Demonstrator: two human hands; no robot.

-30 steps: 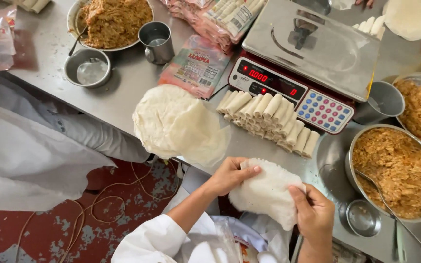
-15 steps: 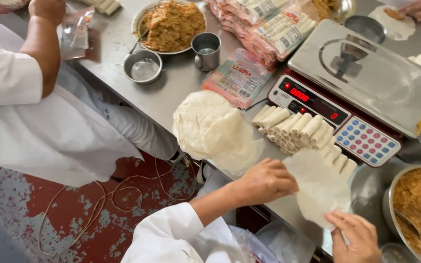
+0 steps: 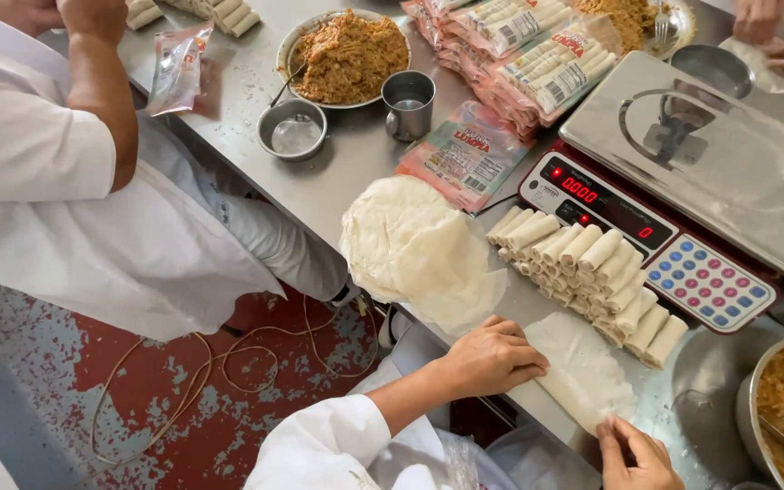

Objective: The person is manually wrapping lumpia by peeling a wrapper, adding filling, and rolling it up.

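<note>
Left hand: the left hand [image 3: 492,356] lies palm down, fingers together, pressing the near-left edge of a thin white pastry sheet [image 3: 583,372].
Right hand: the right hand [image 3: 639,451] rests its curled fingertips on the sheet's near-right corner; whether it pinches cannot be told.
Sheet: flat on the steel table [image 3: 338,186], just below a row of pale rolled pastries [image 3: 587,272] and right of a stack of round white wrappers [image 3: 410,245].
Cut off: the right wrist leaves the bottom edge.

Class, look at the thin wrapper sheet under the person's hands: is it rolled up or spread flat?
Spread flat. The wrapper sheet lies open on the steel table, the left hand pressing one end and the right hand at its near corner.
</note>
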